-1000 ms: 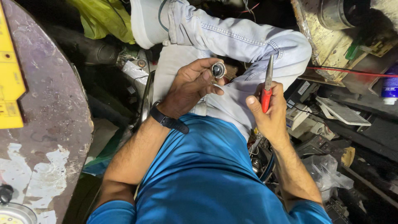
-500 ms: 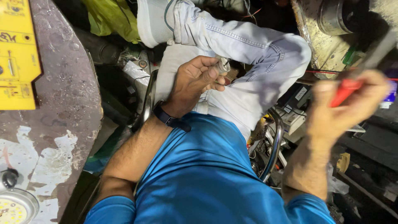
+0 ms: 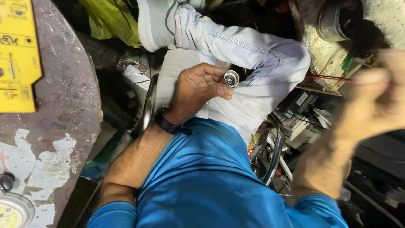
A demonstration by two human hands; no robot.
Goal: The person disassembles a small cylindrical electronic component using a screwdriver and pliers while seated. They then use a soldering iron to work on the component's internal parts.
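My left hand point(image 3: 198, 90) is raised over my lap, its fingers closed around a small round metal part point(image 3: 231, 78) with a shiny rim, held between thumb and fingertips. A dark band sits on that wrist point(image 3: 171, 126). My right hand point(image 3: 375, 101) is out to the right, close to the camera and heavily blurred; whether anything is in it cannot be made out. I am seated, wearing a blue shirt point(image 3: 211, 181) and pale jeans point(image 3: 253, 55).
A worn round table point(image 3: 63, 114) stands at the left with a yellow panel point(image 3: 17, 59) and a round lamp disc point(image 3: 10, 213) on it. Cluttered boxes, cables and a metal can point(image 3: 333, 21) lie at the right, crossed by a thin red wire point(image 3: 327, 78).
My right hand swung from beside the metal part out to the right and toward the camera; the red-handled tool it held no longer shows. My left hand kept hold of the part.
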